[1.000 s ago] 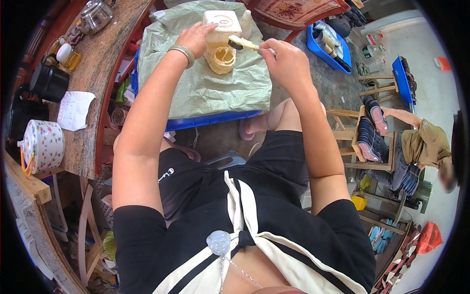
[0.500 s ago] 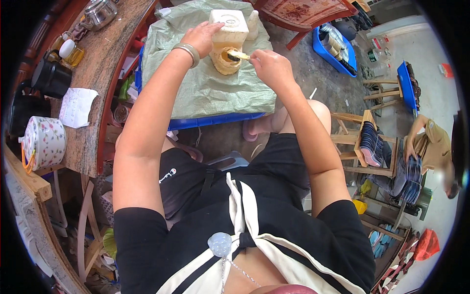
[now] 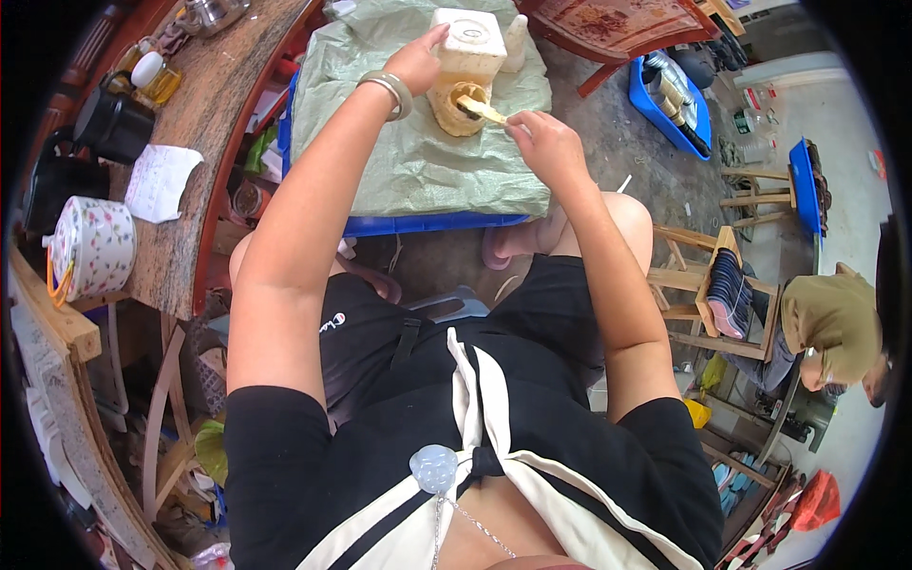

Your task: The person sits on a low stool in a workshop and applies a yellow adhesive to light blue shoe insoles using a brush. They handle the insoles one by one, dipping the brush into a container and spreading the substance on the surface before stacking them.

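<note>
Green sheet [image 3: 427,176], left hand [image 3: 415,68] at container [image 3: 467,59], right hand [image 3: 551,145] gripping brush [image 3: 484,111]

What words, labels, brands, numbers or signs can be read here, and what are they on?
Paper sheet on the counter: faint marks, too small to read.
Black shorts: small logo with lettering, not copied here.
White container: round mark on top, no readable text.
Clear bottle right of the blue tub: green label, too small to read.

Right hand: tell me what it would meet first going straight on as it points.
Beyond the pale, yellow-smeared brush in its grip, the bare right hand would likely meet the round, yellow-crusted cup first, near its rim; height is unclear.
</note>
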Tool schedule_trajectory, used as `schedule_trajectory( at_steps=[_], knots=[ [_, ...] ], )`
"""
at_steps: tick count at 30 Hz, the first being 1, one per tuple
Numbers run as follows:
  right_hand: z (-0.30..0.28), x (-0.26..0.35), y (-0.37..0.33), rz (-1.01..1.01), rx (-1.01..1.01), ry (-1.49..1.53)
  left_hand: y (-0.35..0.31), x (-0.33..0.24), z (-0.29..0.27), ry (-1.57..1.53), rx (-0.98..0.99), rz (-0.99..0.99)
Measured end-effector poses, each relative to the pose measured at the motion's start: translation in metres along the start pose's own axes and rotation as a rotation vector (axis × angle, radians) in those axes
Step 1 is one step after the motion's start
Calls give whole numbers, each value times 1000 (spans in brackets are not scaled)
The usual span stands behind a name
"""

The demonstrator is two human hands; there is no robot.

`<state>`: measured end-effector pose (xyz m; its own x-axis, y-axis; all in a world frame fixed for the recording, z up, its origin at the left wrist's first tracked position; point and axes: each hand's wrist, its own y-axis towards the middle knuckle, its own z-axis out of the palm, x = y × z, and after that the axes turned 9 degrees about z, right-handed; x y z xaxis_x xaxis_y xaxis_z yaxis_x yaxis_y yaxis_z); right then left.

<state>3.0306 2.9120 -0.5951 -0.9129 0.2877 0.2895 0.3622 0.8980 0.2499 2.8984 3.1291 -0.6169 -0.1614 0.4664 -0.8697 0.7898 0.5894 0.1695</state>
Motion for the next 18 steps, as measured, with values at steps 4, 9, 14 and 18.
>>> schedule_trajectory(
  at_steps=[4, 9, 14, 18],
  knots=[
    [-3, 4, 8, 68, 49, 29, 1, 11, 0, -341, -97, -3],
    [-6, 0, 16, 58, 27, 46, -17, 7, -7, -395, -233, 10],
    [-12, -7, 23, -52, -40, 27, -84, -6, -10, -235, -203, 15],
    [-7, -7, 29, -112, -5, 15, -176, -15, -27, -240, -247, -50]
  ],
)
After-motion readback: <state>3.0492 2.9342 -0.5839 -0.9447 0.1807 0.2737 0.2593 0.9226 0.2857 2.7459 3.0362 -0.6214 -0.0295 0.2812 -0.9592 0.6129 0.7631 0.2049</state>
